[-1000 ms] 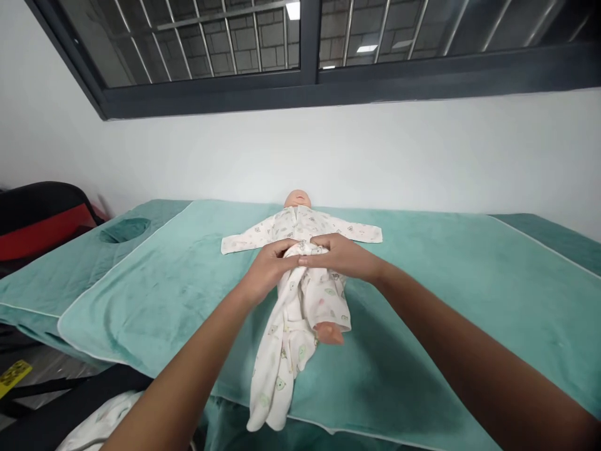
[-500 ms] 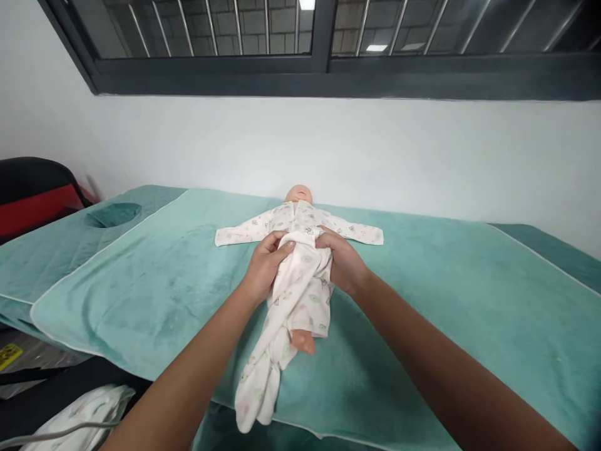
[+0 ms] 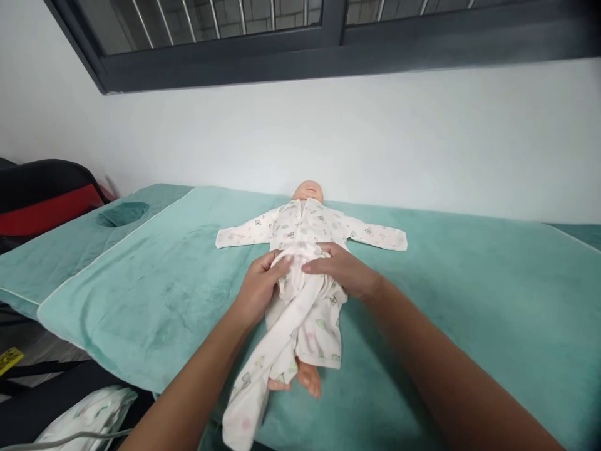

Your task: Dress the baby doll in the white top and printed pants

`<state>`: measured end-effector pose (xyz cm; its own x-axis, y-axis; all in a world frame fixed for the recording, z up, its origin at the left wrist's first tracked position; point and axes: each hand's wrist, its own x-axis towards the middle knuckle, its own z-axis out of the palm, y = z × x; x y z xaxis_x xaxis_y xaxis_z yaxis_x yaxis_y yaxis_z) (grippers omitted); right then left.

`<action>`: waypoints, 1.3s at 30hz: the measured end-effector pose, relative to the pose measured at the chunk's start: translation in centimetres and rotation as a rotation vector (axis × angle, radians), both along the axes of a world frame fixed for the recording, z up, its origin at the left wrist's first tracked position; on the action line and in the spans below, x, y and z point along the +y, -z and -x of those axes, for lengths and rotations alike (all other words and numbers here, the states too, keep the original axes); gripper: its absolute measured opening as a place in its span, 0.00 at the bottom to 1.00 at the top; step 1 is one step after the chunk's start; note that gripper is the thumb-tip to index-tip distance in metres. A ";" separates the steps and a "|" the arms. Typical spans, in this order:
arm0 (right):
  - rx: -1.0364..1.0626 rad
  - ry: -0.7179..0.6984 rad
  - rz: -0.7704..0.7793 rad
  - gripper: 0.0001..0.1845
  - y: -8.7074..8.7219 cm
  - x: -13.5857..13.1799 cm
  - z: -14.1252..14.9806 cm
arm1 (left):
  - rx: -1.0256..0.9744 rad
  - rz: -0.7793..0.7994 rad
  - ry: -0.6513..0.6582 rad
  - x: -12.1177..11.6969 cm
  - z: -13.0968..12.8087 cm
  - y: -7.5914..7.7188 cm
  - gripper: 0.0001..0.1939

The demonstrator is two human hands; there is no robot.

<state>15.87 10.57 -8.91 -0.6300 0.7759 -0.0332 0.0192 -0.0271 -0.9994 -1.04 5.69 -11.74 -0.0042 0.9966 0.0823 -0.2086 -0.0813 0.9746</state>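
Note:
A baby doll (image 3: 308,190) lies on its back, head toward the wall, in a white printed long-sleeved top (image 3: 293,227) with both sleeves spread out. Over its lower body are white printed baby pants (image 3: 286,322), bunched at the waist; one long leg trails toward me to the lower left. My left hand (image 3: 260,285) pinches the left side of the gathered waist between thumb and fingers. On the right side, my right hand (image 3: 345,269) grips the same cloth, its thumb on top. Bare doll feet (image 3: 308,378) poke out below the cloth.
A teal cover (image 3: 446,300) spreads over the bed beneath the doll. To the left are a face hole (image 3: 123,214) and a black-and-red chair back (image 3: 51,203). Folded white printed cloth (image 3: 89,416) and a grey cable (image 3: 70,438) sit at lower left. Behind stands a white wall (image 3: 375,138).
Both hands have shifted slightly toward me with the waistband, and my right thumb now lies over the cloth. More of the doll's feet shows. The view has tilted and moved closer.

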 end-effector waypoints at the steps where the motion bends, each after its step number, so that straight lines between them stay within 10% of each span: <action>1: 0.089 0.040 0.053 0.18 0.5 0.2 -0.1 | -0.019 0.041 0.072 -0.5 0.2 -0.1 0.10; 6: 0.177 0.138 0.069 0.22 1.5 0.3 0.0 | -0.098 0.183 0.253 -1.8 0.3 -1.0 0.19; 17: -0.306 -0.341 -0.127 0.20 -0.4 -1.3 -0.4 | -0.201 0.143 -0.174 -0.3 -1.9 -1.3 0.14; 26: 0.152 -0.080 0.167 0.17 1.5 -0.9 -0.7 | 0.045 0.163 0.344 -1.8 0.4 -2.4 0.24; 34: 0.184 0.019 0.087 0.22 2.1 -1.0 -0.2 | -0.108 0.145 0.132 -2.4 -0.8 -1.1 0.12; 39: 0.005 -0.252 -0.047 0.26 0.6 -1.6 -0.4 | -0.203 0.139 -0.093 -2.0 -1.7 -1.4 0.13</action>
<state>16.26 8.94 -9.47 -0.8038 0.5949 0.0030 0.0143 0.0243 -0.9996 0.65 3.73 -10.33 -0.0988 0.9928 -0.0672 -0.3987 0.0224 0.9168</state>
